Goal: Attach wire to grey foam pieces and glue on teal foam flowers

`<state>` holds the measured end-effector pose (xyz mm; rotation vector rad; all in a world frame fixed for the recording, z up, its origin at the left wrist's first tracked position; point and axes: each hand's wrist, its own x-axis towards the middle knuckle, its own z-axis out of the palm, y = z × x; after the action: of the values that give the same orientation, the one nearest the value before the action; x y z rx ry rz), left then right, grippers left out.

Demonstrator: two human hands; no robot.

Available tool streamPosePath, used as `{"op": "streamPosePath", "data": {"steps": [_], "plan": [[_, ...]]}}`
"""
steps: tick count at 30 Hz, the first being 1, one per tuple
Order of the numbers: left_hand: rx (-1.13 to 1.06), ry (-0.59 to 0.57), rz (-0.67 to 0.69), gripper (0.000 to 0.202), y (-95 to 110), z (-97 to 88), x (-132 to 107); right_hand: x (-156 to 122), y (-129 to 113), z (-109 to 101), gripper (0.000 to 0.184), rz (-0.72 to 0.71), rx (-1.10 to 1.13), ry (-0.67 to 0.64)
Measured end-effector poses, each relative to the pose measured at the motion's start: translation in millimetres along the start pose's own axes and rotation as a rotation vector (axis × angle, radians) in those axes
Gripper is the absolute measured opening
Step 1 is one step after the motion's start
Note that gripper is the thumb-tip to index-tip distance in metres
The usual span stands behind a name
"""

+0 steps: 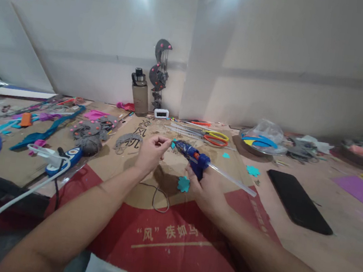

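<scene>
My right hand (206,184) is wrapped round a blue hot glue gun (195,157), and a clear glue stick (232,179) juts from its back end. The gun's nozzle points left at my left hand (152,152), whose thumb and fingers are pinched together. A small turquoise bit shows between those fingertips and the nozzle; whether the fingers hold it I cannot tell. Below, a turquoise foam flower (183,184) lies on the cardboard (138,200), beside a loop of thin grey cord (159,209). A grey crescent shape (128,142) lies to the left of my left hand.
Scissors (215,137) lie beyond the gun. A phone (299,201) and another turquoise flower (252,171) are at right. A bottle (140,94) stands at the back near a hanging crescent ornament (159,67). At left, a white cable (6,206) runs from a blue power strip (64,162).
</scene>
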<state>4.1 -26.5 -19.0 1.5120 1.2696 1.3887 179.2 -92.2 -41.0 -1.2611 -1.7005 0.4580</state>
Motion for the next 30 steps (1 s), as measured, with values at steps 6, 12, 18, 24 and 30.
{"op": "streamPosePath", "data": {"steps": [6,12,18,24,30], "plan": [[-0.007,-0.006,-0.002,0.027,-1.1,-0.4,0.5,0.2,-1.8,-0.5,0.03,-0.018,-0.005,-0.005],[0.007,-0.002,-0.002,0.026,1.0,0.1,-0.6,-0.2,-3.1,-0.7,0.031,-0.024,-0.012,0.011],[-0.002,0.001,0.005,0.026,-0.4,0.2,0.3,-0.5,-2.5,0.0,0.031,-0.007,-0.004,0.005],[-0.004,-0.006,0.011,0.027,-1.6,-0.3,0.7,-0.7,-3.9,-1.2,0.029,-0.001,-0.012,-0.01],[-0.011,0.006,0.013,0.027,-1.9,0.1,1.0,-0.5,-4.0,-1.0,0.032,-0.006,-0.011,0.006]]}}
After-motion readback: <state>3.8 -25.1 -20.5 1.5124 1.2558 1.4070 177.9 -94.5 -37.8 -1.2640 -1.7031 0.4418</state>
